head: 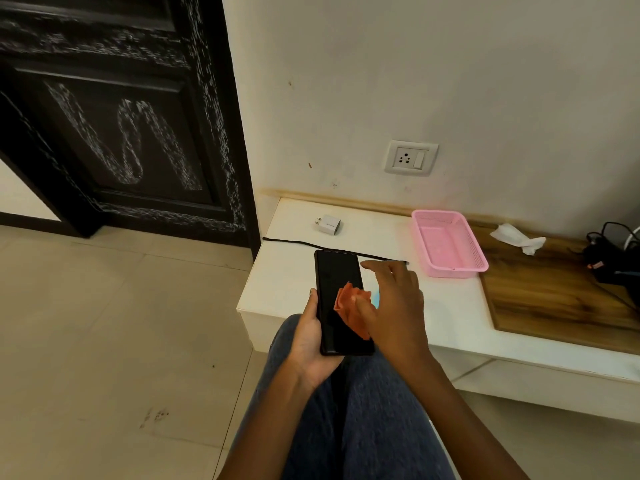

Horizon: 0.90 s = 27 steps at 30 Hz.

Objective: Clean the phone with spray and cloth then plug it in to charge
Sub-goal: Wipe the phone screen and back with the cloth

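My left hand (308, 344) grips a black phone (334, 289) from its left edge, screen up, above my knees. An orange cloth (349, 306) is bunched on the screen, pressed there by my right hand (394, 306). A white charger adapter (328, 224) lies on the low white ledge (284, 278) in front. A black cable (311, 244) stretches straight across the ledge behind the phone. A white wall socket (411, 157) with a switch sits above the ledge. A small patch of light blue shows behind my right hand; I cannot tell what it is.
A pink plastic basket (450, 242) stands on the ledge to the right. Further right are a wooden board (540, 289), a crumpled white tissue (517, 237) and dark cables and gear (613, 258). A black door (121, 116) is at the left.
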Tool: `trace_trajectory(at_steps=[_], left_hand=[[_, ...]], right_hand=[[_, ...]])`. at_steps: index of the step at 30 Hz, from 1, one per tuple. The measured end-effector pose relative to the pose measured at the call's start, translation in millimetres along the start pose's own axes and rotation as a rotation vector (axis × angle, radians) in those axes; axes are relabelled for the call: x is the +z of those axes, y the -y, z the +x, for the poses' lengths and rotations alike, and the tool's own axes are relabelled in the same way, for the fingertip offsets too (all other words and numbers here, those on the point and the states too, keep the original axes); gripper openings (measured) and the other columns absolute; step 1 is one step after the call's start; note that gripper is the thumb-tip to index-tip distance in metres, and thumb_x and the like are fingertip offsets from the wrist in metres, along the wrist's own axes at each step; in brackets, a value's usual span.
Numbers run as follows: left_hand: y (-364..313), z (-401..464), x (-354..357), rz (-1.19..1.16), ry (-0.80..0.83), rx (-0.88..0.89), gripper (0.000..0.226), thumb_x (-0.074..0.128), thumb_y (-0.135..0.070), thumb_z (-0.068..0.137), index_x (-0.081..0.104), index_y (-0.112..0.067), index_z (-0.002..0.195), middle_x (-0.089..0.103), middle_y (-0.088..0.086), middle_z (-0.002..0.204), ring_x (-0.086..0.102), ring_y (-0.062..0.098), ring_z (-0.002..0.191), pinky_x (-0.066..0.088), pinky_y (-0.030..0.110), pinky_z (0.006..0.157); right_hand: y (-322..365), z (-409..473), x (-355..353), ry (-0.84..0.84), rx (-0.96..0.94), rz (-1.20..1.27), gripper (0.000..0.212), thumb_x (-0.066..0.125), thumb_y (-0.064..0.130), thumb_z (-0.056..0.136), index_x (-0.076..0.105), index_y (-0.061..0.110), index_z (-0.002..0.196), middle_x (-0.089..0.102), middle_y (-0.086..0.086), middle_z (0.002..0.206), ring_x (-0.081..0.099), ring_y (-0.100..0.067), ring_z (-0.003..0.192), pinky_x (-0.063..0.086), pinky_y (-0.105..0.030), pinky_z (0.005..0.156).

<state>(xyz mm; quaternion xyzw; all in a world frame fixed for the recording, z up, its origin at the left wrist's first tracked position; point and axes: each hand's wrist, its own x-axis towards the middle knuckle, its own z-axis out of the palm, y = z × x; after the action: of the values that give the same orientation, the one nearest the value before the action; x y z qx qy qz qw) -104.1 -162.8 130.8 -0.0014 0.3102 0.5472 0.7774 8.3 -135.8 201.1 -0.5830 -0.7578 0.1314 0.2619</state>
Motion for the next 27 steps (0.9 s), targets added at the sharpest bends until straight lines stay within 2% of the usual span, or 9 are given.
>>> trace_trajectory(at_steps=[2,4,8,13,16,18,21,24,27], left_hand=[[0,-1,1,0.000,0.003,0.001,0.064,0.034,-0.062,0.091,0.076,-0.015,0.101,0.069,0.015,0.115,0.068,0.026,0.102,0.054,0.039,0.085],[-1,-1,1,-0.017,-0.008,0.009,0.062,0.034,-0.061,0.092,0.075,-0.015,0.105,0.068,0.015,0.116,0.069,0.025,0.101,0.056,0.038,0.083],[-1,-3,4,-0.044,-0.018,-0.008,0.061,0.042,-0.061,0.089,0.072,-0.012,0.111,0.070,0.014,0.113,0.070,0.025,0.097,0.059,0.036,0.076],[-2,-8,5,-0.026,0.003,0.010,0.062,0.039,-0.059,0.090,0.067,-0.011,0.118,0.066,0.017,0.119,0.069,0.026,0.100,0.059,0.036,0.076],[-2,-8,5,-0.008,0.043,0.018,0.063,0.032,-0.060,0.093,0.062,-0.014,0.125,0.062,0.014,0.128,0.058,0.026,0.119,0.052,0.040,0.092],[1,-6,4,-0.014,0.055,0.022,0.063,0.031,-0.059,0.094,0.061,-0.014,0.127,0.059,0.014,0.132,0.049,0.029,0.127,0.040,0.046,0.106],[5,-4,1,-0.052,0.072,0.038,0.059,0.038,-0.056,0.093,0.070,-0.010,0.113,0.064,0.019,0.115,0.054,0.032,0.114,0.036,0.053,0.107],[7,-4,3,-0.034,0.079,0.031,0.059,0.041,-0.055,0.092,0.067,-0.009,0.117,0.064,0.021,0.114,0.056,0.032,0.113,0.038,0.053,0.106],[10,-5,9,0.018,0.066,0.010,0.061,0.043,-0.056,0.091,0.063,-0.009,0.124,0.065,0.020,0.116,0.060,0.031,0.106,0.045,0.050,0.100]], right_hand=[[-1,-5,1,-0.076,-0.036,0.060,0.027,0.065,0.018,0.082,0.062,0.019,0.109,0.058,-0.004,0.110,0.051,-0.022,0.102,0.045,-0.037,0.083],[0,-13,4,-0.035,-0.068,0.175,0.013,0.067,0.024,0.082,0.065,0.019,0.095,0.060,0.001,0.093,0.052,-0.016,0.091,0.045,-0.029,0.076],[-2,-25,12,0.097,-0.060,0.135,0.029,0.067,0.047,0.078,0.066,0.024,0.096,0.059,0.006,0.087,0.049,-0.010,0.086,0.045,-0.024,0.074],[-4,-24,13,0.080,-0.098,0.153,0.019,0.067,0.026,0.083,0.070,0.021,0.101,0.066,0.001,0.091,0.055,-0.015,0.087,0.048,-0.027,0.078],[-6,-19,6,0.051,0.061,0.395,0.010,0.064,0.019,0.086,0.072,0.023,0.089,0.067,0.011,0.081,0.060,-0.003,0.079,0.044,-0.009,0.070],[-10,-10,-2,-0.034,0.200,0.533,0.014,0.061,0.017,0.087,0.067,0.025,0.077,0.065,0.018,0.071,0.062,0.001,0.072,0.044,-0.006,0.065],[-13,4,-11,-0.192,0.297,0.657,0.018,0.061,0.022,0.088,0.058,0.029,0.072,0.063,0.020,0.061,0.062,0.004,0.066,0.044,-0.005,0.059],[-12,15,-11,-0.285,0.280,0.650,0.011,0.060,0.031,0.088,0.056,0.021,0.084,0.062,0.015,0.074,0.062,-0.008,0.071,0.047,-0.011,0.062],[-10,22,-2,-0.306,0.220,0.573,0.017,0.057,0.028,0.091,0.053,0.012,0.087,0.061,0.003,0.073,0.061,-0.016,0.069,0.051,-0.029,0.063]])
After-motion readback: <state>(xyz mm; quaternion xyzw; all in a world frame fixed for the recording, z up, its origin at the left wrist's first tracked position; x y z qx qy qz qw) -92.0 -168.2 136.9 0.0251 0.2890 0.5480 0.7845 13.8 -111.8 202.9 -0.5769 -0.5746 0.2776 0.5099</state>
